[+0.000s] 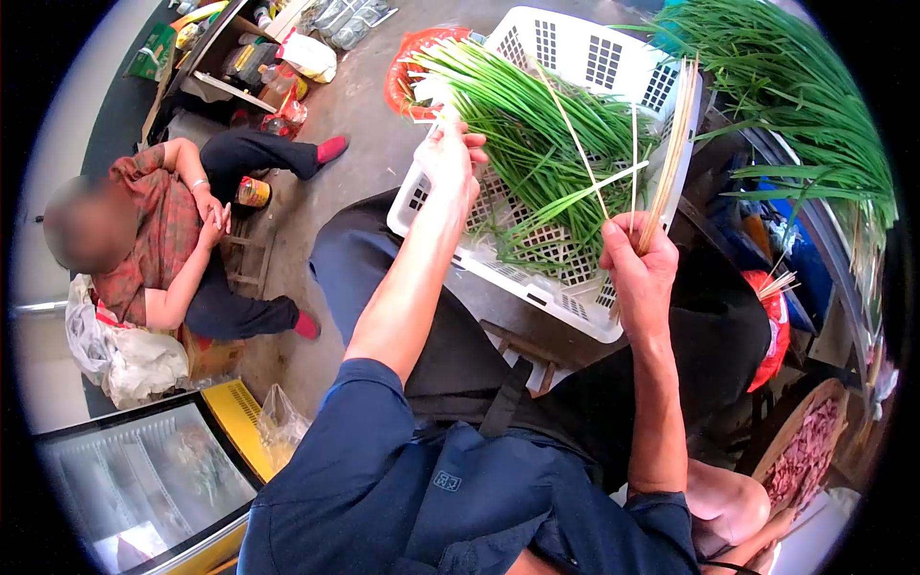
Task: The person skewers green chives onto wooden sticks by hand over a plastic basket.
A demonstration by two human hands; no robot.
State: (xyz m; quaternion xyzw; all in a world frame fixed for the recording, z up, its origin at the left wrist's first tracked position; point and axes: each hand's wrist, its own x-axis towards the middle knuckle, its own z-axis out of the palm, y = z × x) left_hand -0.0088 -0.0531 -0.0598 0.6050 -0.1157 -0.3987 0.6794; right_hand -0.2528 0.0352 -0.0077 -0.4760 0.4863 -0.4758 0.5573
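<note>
Across my lap stands a white plastic basket with long green stalks lying in it. My left hand is at the pale ends of the stalks, over the basket's left side; its fingers are curled, and what the fingertips touch is too small to make out. Several thin tan sticks are gripped in my right hand, over the basket's right edge. One of them leans left across the stalks, while the bundle points up. A green blade lies across the stalks near these sticks.
A red bag sits beyond the basket's left corner. More leafy greens lie at upper right. At left a person sits with hands together. A glass-topped cooler is at lower left, and a round tray at lower right.
</note>
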